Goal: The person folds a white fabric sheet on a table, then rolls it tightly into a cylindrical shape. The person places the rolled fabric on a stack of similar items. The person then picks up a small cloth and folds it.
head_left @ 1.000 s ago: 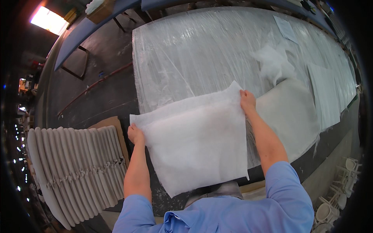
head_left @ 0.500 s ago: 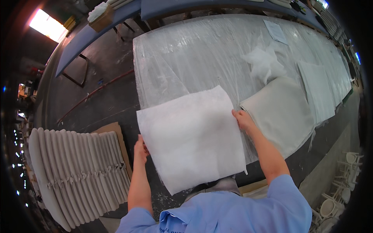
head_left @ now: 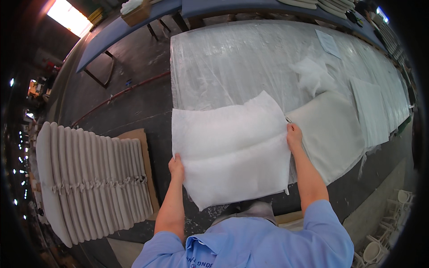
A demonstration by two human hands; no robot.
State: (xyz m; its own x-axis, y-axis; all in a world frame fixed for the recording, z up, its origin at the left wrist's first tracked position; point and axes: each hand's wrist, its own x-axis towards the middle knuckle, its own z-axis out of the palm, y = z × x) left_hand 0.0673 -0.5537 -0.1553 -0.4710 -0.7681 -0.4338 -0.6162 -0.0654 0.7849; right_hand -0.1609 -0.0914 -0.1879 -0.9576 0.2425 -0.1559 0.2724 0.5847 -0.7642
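In front of me is a square sheet of white padding (head_left: 232,165), held by its two side edges. A crease runs across it from one hand to the other. My left hand (head_left: 177,167) pinches its left edge, and my right hand (head_left: 294,137) grips the right edge. The far part of the sheet lies over a plastic-wrapped table surface (head_left: 223,67); its near edge hangs by my waist. Just right of my right hand lies a pale grey fabric cover (head_left: 333,134). The fingers under the sheet are hidden.
A loose tuft of white filling (head_left: 315,77) and folded white sheets (head_left: 370,109) lie farther right, near a paper (head_left: 328,43). Grey cushions (head_left: 96,183) stand in a row on the left by cardboard (head_left: 149,172). Blue-topped tables (head_left: 116,33) run behind; white chairs (head_left: 373,250) stand lower right.
Both hands have moved slightly up the sides of the padding sheet relative to its corners. The sheet, fairly flat before, now bends along a crease between them. The whole view has shifted a little.
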